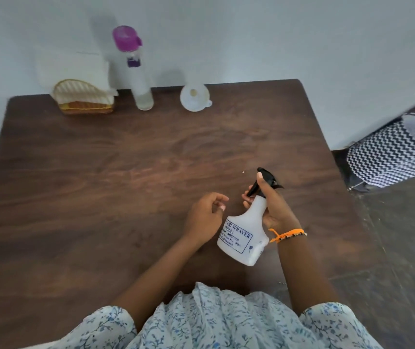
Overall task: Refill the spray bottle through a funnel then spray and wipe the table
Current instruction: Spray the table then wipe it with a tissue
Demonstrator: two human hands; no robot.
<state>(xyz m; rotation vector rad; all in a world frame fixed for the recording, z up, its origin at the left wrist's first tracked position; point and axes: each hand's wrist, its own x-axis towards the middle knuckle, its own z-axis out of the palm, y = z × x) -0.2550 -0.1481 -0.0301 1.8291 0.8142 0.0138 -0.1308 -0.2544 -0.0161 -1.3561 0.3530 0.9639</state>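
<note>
The right hand (273, 210) grips the white spray bottle (244, 235) round its neck, fingers curled under the black trigger head (264, 181) and thumb laid up along it. The bottle is tilted, nozzle pointing away from the person, over the near right part of the dark wooden counter (100, 185); whether its base touches the counter cannot be told. The left hand (205, 215) hovers just beside the bottle, fingers loosely curled and parted, holding nothing. At the far edge of the counter stand a white funnel (195, 96), a clear water bottle (138, 76) with a purple cap, and a napkin holder (83, 98) with white napkins, all well apart from both hands
</note>
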